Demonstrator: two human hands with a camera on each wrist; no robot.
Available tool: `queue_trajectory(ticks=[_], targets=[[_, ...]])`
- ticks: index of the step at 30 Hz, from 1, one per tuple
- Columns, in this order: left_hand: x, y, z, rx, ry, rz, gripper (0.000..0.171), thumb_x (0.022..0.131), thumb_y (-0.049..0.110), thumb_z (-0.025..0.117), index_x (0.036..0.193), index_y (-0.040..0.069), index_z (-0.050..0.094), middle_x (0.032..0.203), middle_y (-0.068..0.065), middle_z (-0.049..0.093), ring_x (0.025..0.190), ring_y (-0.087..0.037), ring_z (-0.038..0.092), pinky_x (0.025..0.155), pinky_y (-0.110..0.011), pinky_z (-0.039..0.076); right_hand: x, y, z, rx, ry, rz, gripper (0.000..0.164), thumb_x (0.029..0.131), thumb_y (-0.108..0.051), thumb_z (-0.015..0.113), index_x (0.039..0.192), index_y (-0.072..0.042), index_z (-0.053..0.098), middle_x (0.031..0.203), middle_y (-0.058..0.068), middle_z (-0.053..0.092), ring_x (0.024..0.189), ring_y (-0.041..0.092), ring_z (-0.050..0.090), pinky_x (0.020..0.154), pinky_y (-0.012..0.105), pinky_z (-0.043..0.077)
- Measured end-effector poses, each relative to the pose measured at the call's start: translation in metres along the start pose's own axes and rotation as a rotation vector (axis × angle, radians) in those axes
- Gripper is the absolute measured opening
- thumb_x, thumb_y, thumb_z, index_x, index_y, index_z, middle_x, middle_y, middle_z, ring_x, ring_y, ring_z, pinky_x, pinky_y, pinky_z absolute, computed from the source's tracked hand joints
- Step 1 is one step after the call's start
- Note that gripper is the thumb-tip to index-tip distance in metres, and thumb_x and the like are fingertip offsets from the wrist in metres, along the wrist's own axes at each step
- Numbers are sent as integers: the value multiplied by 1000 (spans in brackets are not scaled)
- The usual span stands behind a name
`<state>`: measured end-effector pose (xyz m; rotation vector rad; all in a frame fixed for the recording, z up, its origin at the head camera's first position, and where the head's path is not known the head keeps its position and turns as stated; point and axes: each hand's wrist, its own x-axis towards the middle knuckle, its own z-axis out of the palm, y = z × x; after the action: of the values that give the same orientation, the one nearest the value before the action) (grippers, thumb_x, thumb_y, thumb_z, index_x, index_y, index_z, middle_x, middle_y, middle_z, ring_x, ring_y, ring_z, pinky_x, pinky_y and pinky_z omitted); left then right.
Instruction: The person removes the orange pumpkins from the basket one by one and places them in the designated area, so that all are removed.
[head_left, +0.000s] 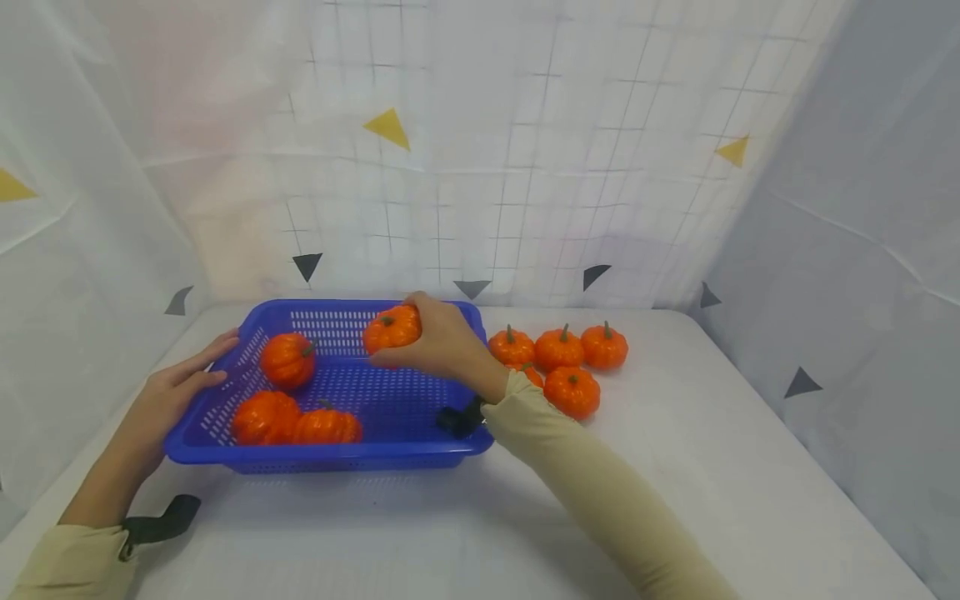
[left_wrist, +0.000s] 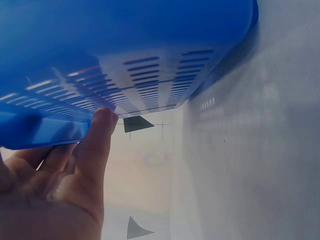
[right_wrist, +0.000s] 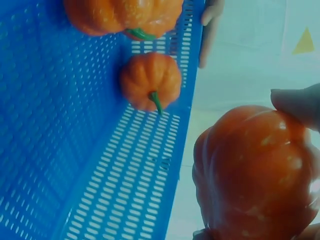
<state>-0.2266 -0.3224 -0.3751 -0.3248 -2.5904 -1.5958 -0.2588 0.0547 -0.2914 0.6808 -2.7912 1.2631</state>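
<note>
If my right grip loosens too soon, this shiny pumpkin could slip, drop and knock the three loose pumpkins in the basket. Thumb and fingers pinch it above the basket, spread about its width. My left grip, fingers nearly straight, touches the basket's left rim.

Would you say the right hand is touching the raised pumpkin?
Touching: the head view shows the right hand gripping the raised pumpkin around its side.
</note>
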Motion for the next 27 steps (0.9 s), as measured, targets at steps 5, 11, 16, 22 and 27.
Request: queue_trajectory(ticks=[5, 11, 16, 22, 27], targets=[[-1, 0, 0, 5, -1, -1, 55, 112, 38, 45, 164, 23, 34, 171, 2, 21, 158, -27, 10, 121, -61, 9, -7, 4, -8, 6, 28, 5, 67, 76, -47, 90, 125, -15, 58, 103, -1, 65, 87, 17, 66, 70, 28, 60], [0, 2, 0, 1, -3, -11, 56, 112, 39, 45, 164, 24, 34, 171, 0, 19, 157, -32, 9, 119, -66, 8, -17, 7, -17, 58, 54, -5, 65, 77, -41, 91, 125, -14, 58, 107, 1, 64, 89, 19, 67, 71, 29, 61], [0, 3, 0, 3, -2, -10, 56, 112, 39, 45, 164, 23, 34, 171, 0, 19, 157, -32, 9, 121, -63, 8, -26, 8, -24, 64, 70, 4, 65, 77, -41, 92, 127, -15, 58, 106, 1, 66, 89, 20, 67, 71, 31, 61], [3, 3, 0, -11, -5, -15, 56, 112, 40, 46, 164, 23, 34, 172, -1, 18, 157, -34, 8, 119, -68, 6, -35, 12, -31, 102, 81, 16, 65, 77, -36, 93, 129, -17, 58, 107, 3, 67, 92, 22, 67, 73, 33, 61], [2, 3, 0, -9, -1, -19, 57, 111, 40, 46, 164, 22, 34, 171, -2, 18, 157, -35, 7, 118, -69, 5, -42, 16, -34, 130, 89, 16, 68, 77, -36, 93, 132, -19, 57, 109, 2, 67, 95, 23, 66, 76, 36, 61]])
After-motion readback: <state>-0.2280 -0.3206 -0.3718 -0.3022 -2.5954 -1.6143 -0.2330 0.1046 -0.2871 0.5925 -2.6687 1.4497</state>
